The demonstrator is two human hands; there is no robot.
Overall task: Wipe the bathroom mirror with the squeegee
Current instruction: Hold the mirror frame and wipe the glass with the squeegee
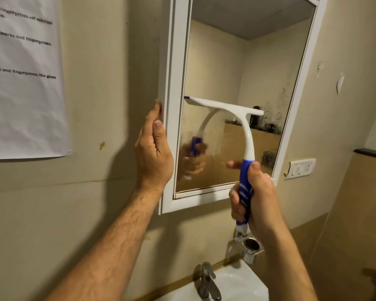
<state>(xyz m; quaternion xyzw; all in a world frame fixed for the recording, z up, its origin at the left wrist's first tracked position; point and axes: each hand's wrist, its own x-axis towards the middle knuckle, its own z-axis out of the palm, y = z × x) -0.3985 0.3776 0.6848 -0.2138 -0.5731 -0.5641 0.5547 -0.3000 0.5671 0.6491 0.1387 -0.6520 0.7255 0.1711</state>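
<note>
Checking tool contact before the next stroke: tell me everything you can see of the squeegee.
The squeegee looks plastic: a white blade head edged in purple and a curved white neck running down to a blue, white-striped grip. The right hand grips the handle. The blade lies roughly level against the mirror glass, mid-height, left end near the frame.

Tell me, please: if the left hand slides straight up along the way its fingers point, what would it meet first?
Probably nothing soon. The left hand rests on the outer left edge of the mirror frame, fingers pointing up along it. Only frame edge and bare wall lie above, as far as the picture shows.
</note>
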